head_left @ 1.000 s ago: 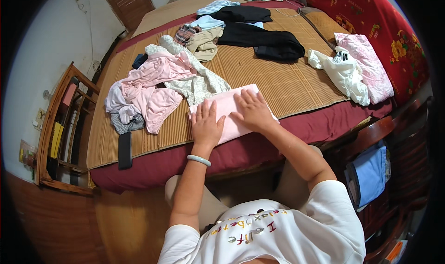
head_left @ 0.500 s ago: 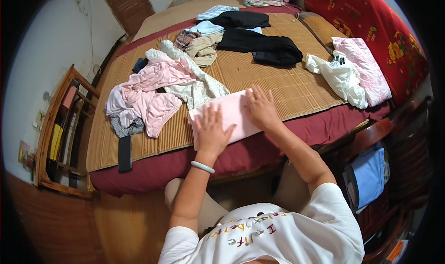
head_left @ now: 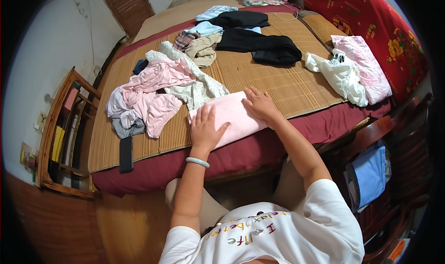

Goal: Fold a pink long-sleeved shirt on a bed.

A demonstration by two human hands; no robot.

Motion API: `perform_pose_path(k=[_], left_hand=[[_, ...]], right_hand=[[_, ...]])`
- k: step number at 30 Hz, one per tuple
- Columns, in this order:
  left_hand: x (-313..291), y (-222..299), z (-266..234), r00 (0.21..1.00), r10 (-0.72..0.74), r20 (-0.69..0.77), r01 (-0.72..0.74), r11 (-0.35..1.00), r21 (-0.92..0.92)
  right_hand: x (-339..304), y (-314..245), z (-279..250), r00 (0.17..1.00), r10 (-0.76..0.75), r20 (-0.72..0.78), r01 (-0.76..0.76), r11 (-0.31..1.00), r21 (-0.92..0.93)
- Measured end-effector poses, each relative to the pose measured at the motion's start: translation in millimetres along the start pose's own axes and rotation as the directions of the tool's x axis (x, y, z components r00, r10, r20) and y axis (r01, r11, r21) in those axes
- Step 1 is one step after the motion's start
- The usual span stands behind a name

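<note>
A folded pale pink cloth (head_left: 234, 118) lies flat at the bed's near edge, partly on the bamboo mat (head_left: 264, 81) and partly over the dark red sheet. My left hand (head_left: 206, 128) rests on its left side, fingers spread, a pale bangle on the wrist. On its upper right edge lies my right hand (head_left: 260, 105), open with fingers stretched out. Just beyond the cloth is a crumpled white patterned garment (head_left: 199, 85). Left of that, a loose pink garment (head_left: 155, 109) lies in a heap.
A phone (head_left: 126, 154) lies at the near left edge. Black trousers (head_left: 259, 46), beige shorts (head_left: 204, 51) and a plaid piece (head_left: 185, 40) lie farther back. At right are a white garment (head_left: 340, 76) and a folded pink-white cloth (head_left: 364, 67). A wooden chair (head_left: 371, 134) stands at right.
My left hand has shifted slightly left and down on the pink cloth. My right hand has moved slightly left, its fingers closer together. The cloth stays in place.
</note>
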State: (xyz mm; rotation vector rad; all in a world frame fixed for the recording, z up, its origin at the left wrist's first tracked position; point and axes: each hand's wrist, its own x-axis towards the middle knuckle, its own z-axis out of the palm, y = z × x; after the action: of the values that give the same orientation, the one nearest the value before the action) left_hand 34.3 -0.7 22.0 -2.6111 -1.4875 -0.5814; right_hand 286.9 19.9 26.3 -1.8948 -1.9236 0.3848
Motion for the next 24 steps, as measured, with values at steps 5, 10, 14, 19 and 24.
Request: perform_pose_path(k=[5, 10, 14, 19, 24], left_hand=[[2, -9, -6, 0.959, -0.254, 0.125, 0.259, 0.966, -0.025], [6, 10, -10, 0.977, -0.205, 0.055, 0.198, 0.974, 0.112], [9, 5, 5, 0.994, -0.079, 0.078, 0.079, 0.997, 0.001], [17, -7, 11, 0.99, -0.132, 0.043, 0.132, 0.991, -0.012], [14, -32, 4, 0.937, -0.319, 0.14, 0.33, 0.942, -0.062]], right_hand=[[-5, 4, 1, 0.999, 0.035, -0.014, -0.035, 0.999, 0.0], [-15, -36, 2, 0.941, -0.291, -0.174, 0.242, 0.935, -0.258], [-24, -63, 30, 0.897, -0.442, -0.019, 0.443, 0.897, 0.005], [-6, -48, 37, 0.921, -0.388, -0.028, 0.377, 0.909, -0.175], [1, -38, 16, 0.996, -0.093, -0.003, 0.09, 0.979, -0.185]])
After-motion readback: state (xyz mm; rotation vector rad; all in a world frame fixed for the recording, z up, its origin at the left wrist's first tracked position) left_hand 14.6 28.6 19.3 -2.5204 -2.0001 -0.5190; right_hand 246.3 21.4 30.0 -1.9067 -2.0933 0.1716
